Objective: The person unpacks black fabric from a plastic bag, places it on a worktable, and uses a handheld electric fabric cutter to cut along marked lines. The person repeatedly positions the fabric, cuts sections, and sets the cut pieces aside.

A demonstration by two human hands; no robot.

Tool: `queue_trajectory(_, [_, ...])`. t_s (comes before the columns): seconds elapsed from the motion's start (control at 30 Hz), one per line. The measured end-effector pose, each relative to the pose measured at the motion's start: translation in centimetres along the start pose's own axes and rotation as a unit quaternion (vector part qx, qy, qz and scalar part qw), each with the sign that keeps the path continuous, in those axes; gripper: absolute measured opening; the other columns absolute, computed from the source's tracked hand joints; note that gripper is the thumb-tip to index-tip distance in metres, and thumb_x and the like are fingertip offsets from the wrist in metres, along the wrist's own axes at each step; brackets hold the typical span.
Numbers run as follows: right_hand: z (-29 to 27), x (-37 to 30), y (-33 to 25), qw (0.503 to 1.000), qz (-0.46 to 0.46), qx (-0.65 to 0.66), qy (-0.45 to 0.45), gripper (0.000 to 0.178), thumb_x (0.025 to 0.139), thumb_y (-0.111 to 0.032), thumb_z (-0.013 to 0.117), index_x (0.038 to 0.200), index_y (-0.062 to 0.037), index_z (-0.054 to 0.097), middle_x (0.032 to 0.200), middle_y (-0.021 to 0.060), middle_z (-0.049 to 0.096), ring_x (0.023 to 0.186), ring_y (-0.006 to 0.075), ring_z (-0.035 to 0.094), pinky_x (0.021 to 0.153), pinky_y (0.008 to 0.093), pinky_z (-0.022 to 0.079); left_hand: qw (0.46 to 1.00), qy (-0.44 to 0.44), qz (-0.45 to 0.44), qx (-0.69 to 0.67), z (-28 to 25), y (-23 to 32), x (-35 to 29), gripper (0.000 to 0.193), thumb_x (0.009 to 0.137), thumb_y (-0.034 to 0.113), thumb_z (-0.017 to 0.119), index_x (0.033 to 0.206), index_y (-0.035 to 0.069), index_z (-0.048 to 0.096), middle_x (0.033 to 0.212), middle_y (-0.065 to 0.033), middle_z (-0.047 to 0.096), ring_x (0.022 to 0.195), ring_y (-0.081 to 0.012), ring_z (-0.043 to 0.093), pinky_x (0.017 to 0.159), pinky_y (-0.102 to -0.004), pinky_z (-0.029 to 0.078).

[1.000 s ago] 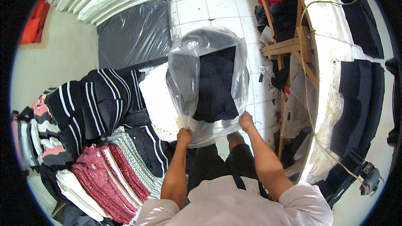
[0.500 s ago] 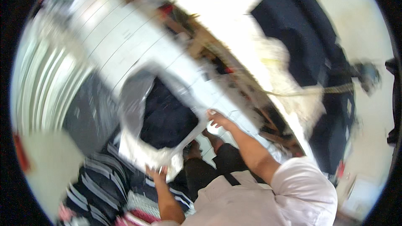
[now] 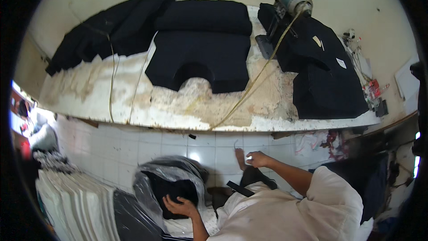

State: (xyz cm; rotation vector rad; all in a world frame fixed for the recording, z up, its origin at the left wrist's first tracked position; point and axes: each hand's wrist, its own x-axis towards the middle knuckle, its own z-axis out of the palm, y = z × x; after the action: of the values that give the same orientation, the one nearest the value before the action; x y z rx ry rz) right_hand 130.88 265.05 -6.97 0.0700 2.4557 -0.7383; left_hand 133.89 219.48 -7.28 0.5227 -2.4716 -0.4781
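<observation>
A clear plastic bag stands on the floor with its mouth wide, and dark folded cloth fills it. My left hand rests on or just over this cloth, its fingers spread and holding nothing that I can see. To the right, apart from the bag, my right hand hangs above the tiles. Its thumb and fingers are a little curled with a gap between them, and nothing shows in its grip.
A long stained worktable crosses ahead, bearing stacks of cut black fabric. A cloth-cutting machine stands among them, its cord trailing to the front edge. Pale stacked bundles and a plastic-wrapped dark bundle lie at the left.
My view has turned to face the table. Both hands have let go of the bag's rim; the left is now at the cloth inside and the right is away from the bag.
</observation>
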Motion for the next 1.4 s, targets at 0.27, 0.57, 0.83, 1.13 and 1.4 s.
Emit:
queue_trajectory(0.27, [-21.5,1.1,1.4,0.842,-0.001,0.538,-0.041,0.043,0.103,-0.035,0.073,0.131,-0.0029,0.066,0.101,0.0072,0.073,0.086,0.0151,0.070,0.077,0.0291,0.058,0.933,-0.132,-0.113,-0.316,9.7,24.4,8.1,0.034,0.100,0.003,0.060,0.134,-0.005,0.061,0.130,-0.0224,0.065,0.117,-0.0359,0.066,0.105,-0.0448,0.052])
queue_trajectory(0.57, [-41.9,22.6,-3.2,0.732,0.193,0.572,0.315,0.094,0.101,-0.063,0.062,0.159,0.0062,0.033,0.158,0.0245,0.046,0.146,0.0395,0.046,0.118,0.0514,0.044,0.691,-0.359,-0.354,-0.519,20.6,39.8,21.7,0.094,0.100,0.059,0.067,0.163,-0.001,0.034,0.164,-0.0281,0.037,0.150,-0.0382,0.042,0.125,-0.0434,0.034])
queue_trajectory(0.83, [-41.3,30.1,-0.2,0.731,0.185,0.617,0.223,0.107,0.099,-0.070,0.061,0.164,0.0081,0.025,0.166,0.0238,0.039,0.151,0.0348,0.043,0.123,0.0458,0.038,0.534,-0.357,-0.363,-0.675,27.9,50.3,28.6,0.087,0.100,0.059,0.067,0.159,0.001,0.041,0.162,-0.0120,0.046,0.147,-0.0322,0.042,0.125,-0.0485,0.027])
queue_trajectory(1.13, [-42.2,30.4,-1.2,0.750,0.195,0.592,0.223,0.111,0.097,-0.072,0.060,0.163,0.0116,0.026,0.163,0.0289,0.042,0.147,0.0409,0.046,0.122,0.0495,0.037,0.609,-0.200,-0.496,-0.586,30.5,56.7,30.4,0.076,0.099,0.040,0.078,0.147,-0.010,0.049,0.149,-0.0201,0.055,0.131,-0.0298,0.056,0.116,-0.0430,0.044])
queue_trajectory(1.4, [-44.2,34.6,-2.4,0.725,0.358,0.493,0.323,0.070,0.107,-0.050,0.055,0.133,0.0144,0.057,0.125,0.0250,0.069,0.113,0.0292,0.067,0.106,0.0396,0.050,0.588,-0.358,-0.543,-0.481,37.9,59.1,37.5,0.088,0.100,0.044,0.075,0.152,-0.016,0.037,0.156,-0.0252,0.046,0.142,-0.0346,0.046,0.123,-0.0457,0.032])
